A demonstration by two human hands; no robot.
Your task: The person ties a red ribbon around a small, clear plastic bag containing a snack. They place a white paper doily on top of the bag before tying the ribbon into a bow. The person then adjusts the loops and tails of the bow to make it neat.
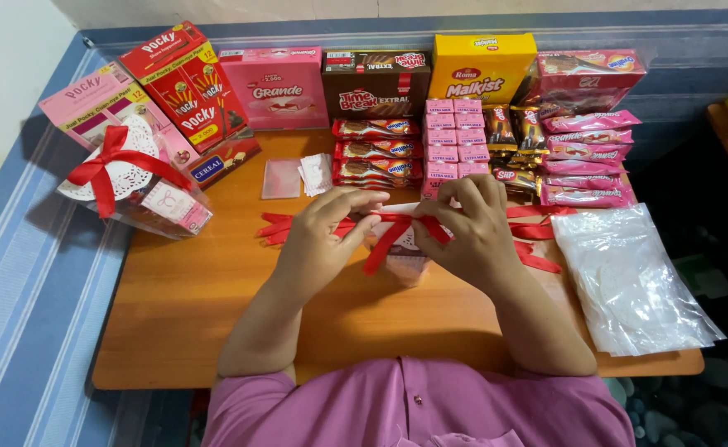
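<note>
My left hand [324, 233] and my right hand [468, 228] meet over the middle of a wooden table [198, 298]. Both pinch a red ribbon [385, 240] that crosses the top of a small clear gift packet [404, 263]. The packet is mostly hidden under my fingers. A loose ribbon end hangs down its front. More red ribbon strips [538, 240] lie flat on the table behind and to the right of my hands.
A finished packet with a red bow and white doily [128, 178] sits at the left. Snack boxes [277, 87] and stacked wrapped bars [376, 149] line the back. Pink wafer packs [588, 157] stand at right. A pile of clear plastic bags [629, 277] lies near the right edge.
</note>
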